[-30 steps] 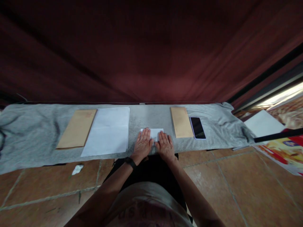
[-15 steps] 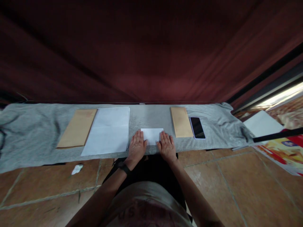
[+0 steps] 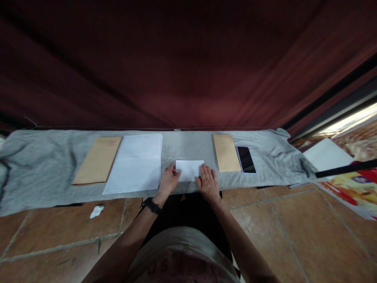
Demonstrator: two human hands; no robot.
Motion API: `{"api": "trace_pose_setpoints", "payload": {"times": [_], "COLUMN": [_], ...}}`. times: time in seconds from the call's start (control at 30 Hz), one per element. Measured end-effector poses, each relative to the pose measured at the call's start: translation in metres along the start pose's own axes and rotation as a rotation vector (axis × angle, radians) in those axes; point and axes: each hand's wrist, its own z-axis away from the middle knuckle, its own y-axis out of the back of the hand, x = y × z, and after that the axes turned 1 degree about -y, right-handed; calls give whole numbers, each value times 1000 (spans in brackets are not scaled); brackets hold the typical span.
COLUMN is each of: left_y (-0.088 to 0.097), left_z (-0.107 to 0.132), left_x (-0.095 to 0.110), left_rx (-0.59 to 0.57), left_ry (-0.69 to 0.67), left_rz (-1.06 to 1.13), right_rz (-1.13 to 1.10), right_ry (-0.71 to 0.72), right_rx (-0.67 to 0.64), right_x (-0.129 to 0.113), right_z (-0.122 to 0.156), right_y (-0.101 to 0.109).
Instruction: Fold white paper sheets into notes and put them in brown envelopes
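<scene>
A small folded white paper (image 3: pixel 189 169) lies on the grey cloth (image 3: pixel 41 169) in front of me. My left hand (image 3: pixel 168 181), with a black band at the wrist, has its fingers curled at the paper's left edge and seems to pinch it. Flat on the cloth, fingers stretched out, my right hand (image 3: pixel 208 182) rests at the paper's right edge and lower right corner.
Left of the paper lie white sheets (image 3: pixel 136 163) and a brown envelope (image 3: pixel 98 160). To the right are another brown envelope (image 3: pixel 226 152) and a dark phone (image 3: pixel 246 159). A crumpled scrap (image 3: pixel 96 211) lies on the tiled floor. A dark red curtain hangs behind.
Both hands slid apart off the folded paper, uncovering it. My left hand went from flat to curled at the paper's left edge; my right stays flat at its right edge.
</scene>
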Motion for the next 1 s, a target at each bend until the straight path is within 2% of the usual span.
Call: {"api": "trace_pose_setpoints", "payload": {"times": [0.23, 0.33, 0.47, 0.53, 0.67, 0.83, 0.9, 1.0], "left_y": [-1, 0, 7, 11, 13, -1, -8, -14], "left_z": [-1, 4, 11, 13, 17, 28, 31, 28], "left_x": [0, 2, 16, 26, 38, 34, 31, 26], "left_rx": [-10, -26, -118, -153, -212, -188, -202, -180], "left_ry": [121, 141, 176, 179, 224, 230, 206, 169], "left_rz": [432, 509, 707, 855, 1031, 937, 962, 917], "right_rz": [-30, -56, -188, -324, -766, -1395, -1510, -1532], "right_ry": [-14, 7, 44, 1, -262, -689, -799, -872], "right_rx": [-18, -38, -96, -102, -10, 181, 224, 220], "right_x": [-1, -3, -15, -22, -38, -53, -55, -50], "right_z": [0, 0, -7, -13, -29, -41, -41, -38], "right_y": [5, 11, 24, 31, 39, 31, 24, 14]}}
